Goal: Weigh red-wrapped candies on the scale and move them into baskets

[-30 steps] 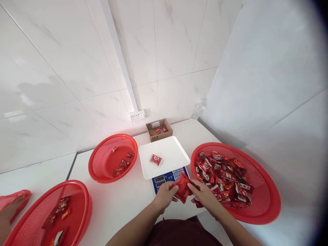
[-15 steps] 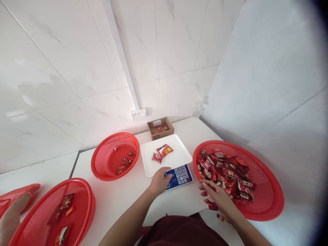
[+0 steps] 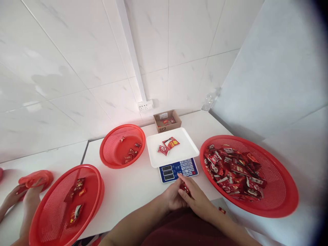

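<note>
My left hand (image 3: 174,197) and my right hand (image 3: 196,195) meet in front of my body, just below the scale. Between the closed fingers of both shows a bit of a red snack packet (image 3: 185,187); the fingers cover most of it, so I cannot tell if there is more than one. Two red snack packets (image 3: 171,142) lie on the white tray (image 3: 153,157) of the scale, whose blue keypad panel (image 3: 178,169) faces me. On the right, a large red basket (image 3: 279,184) holds a heap of similar red packets (image 3: 235,171).
Two red baskets stand left: a rear one (image 3: 110,150) and a nearer one (image 3: 46,208), each with a few packets. A cardboard box (image 3: 167,123) sits behind the scale. Far left, another person's hands (image 3: 33,194) hold a red plastic bag (image 3: 47,177). A wall rises behind.
My right hand has come left from the right basket's rim with a red packet, and my left hand has drawn back from the scale to meet it. The view has shifted left.
</note>
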The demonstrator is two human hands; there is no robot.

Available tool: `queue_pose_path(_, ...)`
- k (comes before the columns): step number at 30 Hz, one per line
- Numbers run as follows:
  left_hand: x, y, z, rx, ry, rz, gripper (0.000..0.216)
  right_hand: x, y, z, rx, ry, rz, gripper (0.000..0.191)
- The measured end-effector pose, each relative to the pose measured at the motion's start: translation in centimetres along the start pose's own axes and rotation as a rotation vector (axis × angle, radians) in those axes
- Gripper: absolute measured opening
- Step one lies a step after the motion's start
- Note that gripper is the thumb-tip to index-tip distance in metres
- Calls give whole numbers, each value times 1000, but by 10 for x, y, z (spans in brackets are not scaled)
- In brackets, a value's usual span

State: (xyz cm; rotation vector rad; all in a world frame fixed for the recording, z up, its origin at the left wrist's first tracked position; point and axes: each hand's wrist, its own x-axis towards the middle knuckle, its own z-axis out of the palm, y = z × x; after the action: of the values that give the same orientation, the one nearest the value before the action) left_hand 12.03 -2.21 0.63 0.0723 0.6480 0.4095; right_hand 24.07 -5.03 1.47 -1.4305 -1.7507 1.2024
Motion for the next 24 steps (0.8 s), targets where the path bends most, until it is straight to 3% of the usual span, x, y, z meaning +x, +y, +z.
queue_pose_path(5,-2,3,-5,-92,-28,-11,34,-8,2,-3,-38,-99,41,63)
queue_pose_path(14,-15,10,-2,-26,-3,10,17,-7,-1,-30,-98,16,22,57)
queue_pose_path(16,-19,13,-4,-31,-29,45,11,2,16,-48,-196,108,2,55)
queue_pose_path(19,-24,17,-10,-32,-63,85,6,18,62,-87,-396,300,70,52)
queue_pose_path(21,-25,19,-13,-37,-50,103,6,24,99,-117,-559,403,269,51)
queue_pose_path(23,-26,19,-15,-46,-5,114,5,24,133,-143,-715,385,537,54)
queue_pose_path(24,-26,20,-15,-51,24,119,4,22,147,-153,-727,384,596,56)
